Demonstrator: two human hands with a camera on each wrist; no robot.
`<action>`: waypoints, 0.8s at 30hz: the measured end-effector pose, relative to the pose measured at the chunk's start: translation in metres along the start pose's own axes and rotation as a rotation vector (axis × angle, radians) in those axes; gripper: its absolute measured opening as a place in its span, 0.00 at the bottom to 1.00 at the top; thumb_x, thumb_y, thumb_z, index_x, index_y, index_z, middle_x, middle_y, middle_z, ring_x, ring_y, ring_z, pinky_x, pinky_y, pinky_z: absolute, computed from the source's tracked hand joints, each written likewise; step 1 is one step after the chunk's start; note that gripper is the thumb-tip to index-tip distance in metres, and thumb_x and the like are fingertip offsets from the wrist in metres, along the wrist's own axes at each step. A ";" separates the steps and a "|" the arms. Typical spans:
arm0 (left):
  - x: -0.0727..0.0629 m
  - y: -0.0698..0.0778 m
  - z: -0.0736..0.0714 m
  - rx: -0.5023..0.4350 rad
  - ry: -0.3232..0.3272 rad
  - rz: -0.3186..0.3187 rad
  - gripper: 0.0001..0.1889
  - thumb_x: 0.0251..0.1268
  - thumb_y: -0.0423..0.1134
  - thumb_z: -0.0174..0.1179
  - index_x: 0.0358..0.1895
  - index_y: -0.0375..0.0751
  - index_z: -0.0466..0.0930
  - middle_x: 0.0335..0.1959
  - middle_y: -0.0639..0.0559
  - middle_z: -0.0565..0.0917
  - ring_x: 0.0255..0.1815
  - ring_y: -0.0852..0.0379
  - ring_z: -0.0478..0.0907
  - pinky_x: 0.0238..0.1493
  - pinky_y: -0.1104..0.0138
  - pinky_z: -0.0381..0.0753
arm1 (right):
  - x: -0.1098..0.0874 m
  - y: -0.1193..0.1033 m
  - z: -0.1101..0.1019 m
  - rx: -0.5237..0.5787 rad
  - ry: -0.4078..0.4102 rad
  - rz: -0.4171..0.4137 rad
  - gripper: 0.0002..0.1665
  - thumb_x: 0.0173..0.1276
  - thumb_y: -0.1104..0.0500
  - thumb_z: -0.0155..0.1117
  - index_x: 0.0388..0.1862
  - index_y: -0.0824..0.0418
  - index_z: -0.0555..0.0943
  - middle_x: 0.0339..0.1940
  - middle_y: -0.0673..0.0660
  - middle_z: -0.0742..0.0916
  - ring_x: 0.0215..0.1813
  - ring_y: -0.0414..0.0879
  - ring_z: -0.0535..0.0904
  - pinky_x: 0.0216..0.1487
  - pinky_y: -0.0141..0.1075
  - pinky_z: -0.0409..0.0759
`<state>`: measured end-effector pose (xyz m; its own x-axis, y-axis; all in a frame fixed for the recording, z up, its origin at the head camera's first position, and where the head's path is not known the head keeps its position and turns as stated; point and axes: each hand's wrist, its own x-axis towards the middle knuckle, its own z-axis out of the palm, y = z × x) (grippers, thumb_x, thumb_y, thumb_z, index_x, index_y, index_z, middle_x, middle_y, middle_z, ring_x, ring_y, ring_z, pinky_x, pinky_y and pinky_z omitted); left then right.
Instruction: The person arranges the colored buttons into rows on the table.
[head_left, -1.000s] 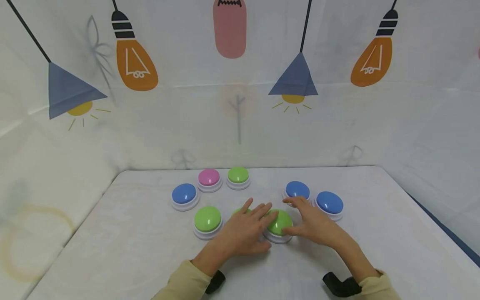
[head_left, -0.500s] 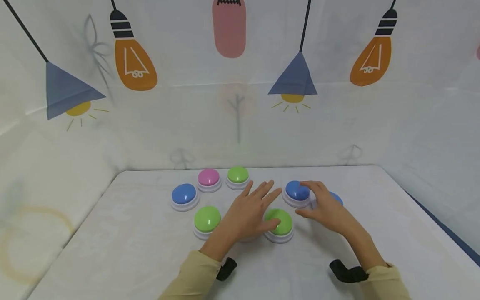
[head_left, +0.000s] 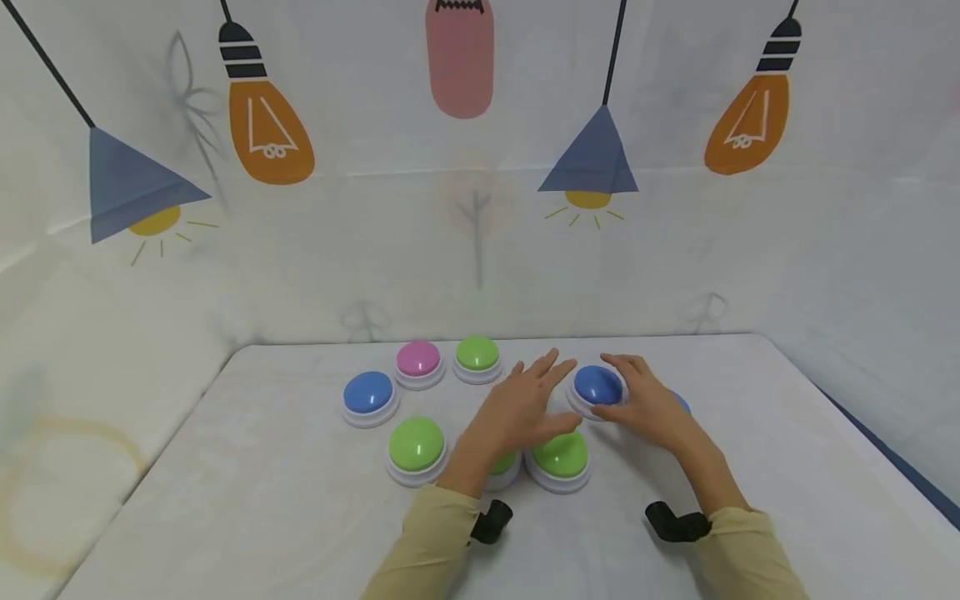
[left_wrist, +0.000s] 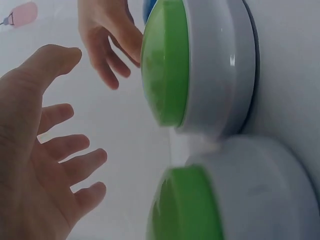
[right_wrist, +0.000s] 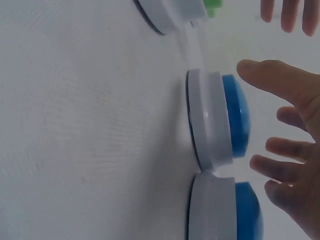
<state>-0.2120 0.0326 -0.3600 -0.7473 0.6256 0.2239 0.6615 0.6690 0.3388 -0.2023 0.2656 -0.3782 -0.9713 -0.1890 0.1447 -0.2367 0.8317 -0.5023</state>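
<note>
My left hand (head_left: 521, 408) hovers over the middle of the table, fingers spread and holding nothing. Beneath its wrist a green button (head_left: 504, 467) is partly hidden, and another green button (head_left: 561, 454) lies just below its thumb. My right hand (head_left: 648, 404) is poised above the right-hand pair, its thumb and fingers apart around the near blue button (head_left: 597, 385). It covers most of a second blue button (head_left: 681, 401). In the right wrist view, a gap shows between the fingers and the domed blue top (right_wrist: 239, 117). All the buttons have round white bases.
Left of the hands are a green button (head_left: 416, 444), a blue button (head_left: 368, 392), a pink button (head_left: 418, 359) and a far green button (head_left: 477, 354). They stand on a white table (head_left: 262, 492). A white cloth (head_left: 337, 242) printed with lamps hangs behind it.
My left hand has moved right and away from me, from the green buttons toward the blue one. The right hand has risen from the near green button to the blue pair.
</note>
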 end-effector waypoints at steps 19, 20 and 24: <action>0.018 -0.001 0.021 -0.069 -0.105 -0.136 0.35 0.67 0.59 0.56 0.76 0.56 0.62 0.79 0.49 0.58 0.71 0.41 0.68 0.66 0.49 0.73 | 0.023 0.009 0.008 -0.100 -0.133 0.046 0.51 0.61 0.46 0.72 0.74 0.70 0.62 0.67 0.76 0.72 0.68 0.74 0.67 0.72 0.70 0.46; 0.018 -0.002 0.021 -0.064 -0.106 -0.138 0.35 0.67 0.59 0.56 0.76 0.56 0.62 0.79 0.49 0.58 0.71 0.42 0.68 0.66 0.50 0.73 | 0.023 0.009 0.008 -0.103 -0.132 0.045 0.50 0.61 0.46 0.72 0.74 0.71 0.62 0.66 0.76 0.73 0.68 0.74 0.67 0.72 0.70 0.46; 0.019 -0.004 0.021 -0.060 -0.114 -0.139 0.35 0.68 0.59 0.56 0.76 0.56 0.62 0.79 0.49 0.58 0.72 0.43 0.68 0.65 0.51 0.74 | 0.025 0.009 0.010 -0.106 -0.140 0.053 0.51 0.61 0.46 0.71 0.74 0.70 0.62 0.67 0.76 0.72 0.69 0.75 0.65 0.71 0.70 0.46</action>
<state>-0.2275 0.0504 -0.3767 -0.8170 0.5727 0.0673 0.5451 0.7289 0.4143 -0.2287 0.2631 -0.3871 -0.9781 -0.2080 -0.0036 -0.1880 0.8913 -0.4125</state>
